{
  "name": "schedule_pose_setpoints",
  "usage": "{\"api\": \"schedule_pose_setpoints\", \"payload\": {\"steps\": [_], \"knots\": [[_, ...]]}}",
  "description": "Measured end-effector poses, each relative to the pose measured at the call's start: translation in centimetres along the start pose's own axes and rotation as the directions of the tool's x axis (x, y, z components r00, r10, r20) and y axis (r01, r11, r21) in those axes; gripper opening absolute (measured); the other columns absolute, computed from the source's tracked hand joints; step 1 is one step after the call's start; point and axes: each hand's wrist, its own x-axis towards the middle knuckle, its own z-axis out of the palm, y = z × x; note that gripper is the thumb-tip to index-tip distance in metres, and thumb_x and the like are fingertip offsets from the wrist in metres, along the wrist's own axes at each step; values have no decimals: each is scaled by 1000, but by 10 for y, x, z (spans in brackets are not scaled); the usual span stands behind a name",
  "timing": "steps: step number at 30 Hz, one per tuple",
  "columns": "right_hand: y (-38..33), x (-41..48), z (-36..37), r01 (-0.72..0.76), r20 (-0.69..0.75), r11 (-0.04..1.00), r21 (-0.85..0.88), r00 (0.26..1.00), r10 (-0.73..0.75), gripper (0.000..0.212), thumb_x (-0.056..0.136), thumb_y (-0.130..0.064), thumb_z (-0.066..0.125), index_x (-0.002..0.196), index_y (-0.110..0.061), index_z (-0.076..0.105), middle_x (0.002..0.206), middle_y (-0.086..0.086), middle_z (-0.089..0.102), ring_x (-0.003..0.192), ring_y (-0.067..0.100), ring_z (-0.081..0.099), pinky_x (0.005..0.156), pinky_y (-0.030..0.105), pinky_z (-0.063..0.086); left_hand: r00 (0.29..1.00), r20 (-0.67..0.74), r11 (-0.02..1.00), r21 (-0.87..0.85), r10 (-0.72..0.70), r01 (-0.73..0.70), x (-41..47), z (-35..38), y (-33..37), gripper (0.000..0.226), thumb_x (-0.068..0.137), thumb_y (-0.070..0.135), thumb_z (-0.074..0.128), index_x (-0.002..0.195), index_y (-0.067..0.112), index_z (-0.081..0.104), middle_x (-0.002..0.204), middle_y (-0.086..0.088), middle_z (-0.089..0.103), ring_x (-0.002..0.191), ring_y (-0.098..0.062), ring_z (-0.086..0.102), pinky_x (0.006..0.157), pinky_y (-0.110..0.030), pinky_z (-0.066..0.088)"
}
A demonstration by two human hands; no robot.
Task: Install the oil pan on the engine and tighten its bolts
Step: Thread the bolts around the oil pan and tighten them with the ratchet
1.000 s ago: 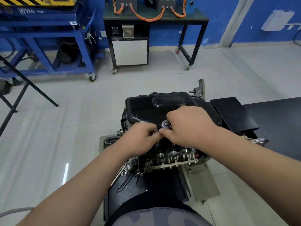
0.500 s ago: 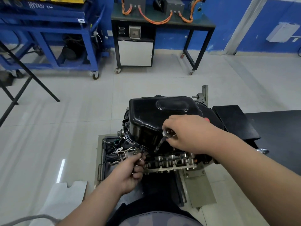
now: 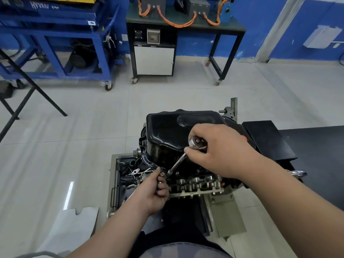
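A person's right hand (image 3: pixel 221 151) closes its grip round the head of a ratchet (image 3: pixel 195 142) over the black oil pan (image 3: pixel 167 131), which sits on top of the engine (image 3: pixel 197 183). From that grip the tool's long axis slants down and to the left, to the pan's near flange. The left hand (image 3: pixel 154 192) is the nearer to that flange, just beside the socket tip, its grip curled round what look like small bolts (image 3: pixel 162 174).
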Motion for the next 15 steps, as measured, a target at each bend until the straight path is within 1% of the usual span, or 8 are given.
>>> {"api": "schedule_pose_setpoints", "payload": {"steps": [1, 3, 9, 15], "knots": [[-1, -1, 1, -6, -5, 1000, 2, 1000, 6, 16, 80, -48, 53, 77, -34, 46, 70, -18, 48, 66, 1, 46, 52, 14, 23, 1000, 0, 1000, 0, -4, 4, 0, 1, -1, 31, 92, 35, 52, 69, 16, 44, 43, 9, 39, 28, -3, 30, 24, -13, 16], [-2, -2, 2, -12, -19, 1000, 0, 1000, 12, 16, 80, -48, 54, 79, -33, 49, 71, -17, 50, 69, 4, 47, 49, 14, 23, 1000, -4, 1000, -3, -7, 7, 1, 1, -3, 31, 92, 35, 52, 70, 16, 44, 43, 8, 39, 28, -3, 31, 24, -13, 16], [-1, -2, 1, -12, -23, 999, 29, 1000, 13, 16, 79, -46, 54, 77, -31, 49, 69, -16, 49, 68, 2, 47, 54, 13, 25, 999, -31, 1000, -20, -12, 11, 2, 1, -7, 28, 91, 33, 54, 72, 16, 46, 45, 7, 39, 30, -3, 31, 26, -12, 17], [-1, -1, 3, -2, -33, 1000, 27, 999, 3, 18, 78, -48, 52, 77, -31, 49, 68, -16, 49, 68, 4, 48, 54, 14, 25, 999, -31, 999, -31, -9, 8, 4, 1, -5, 27, 92, 32, 53, 72, 15, 46, 44, 7, 40, 29, -3, 32, 26, -12, 18]]}}
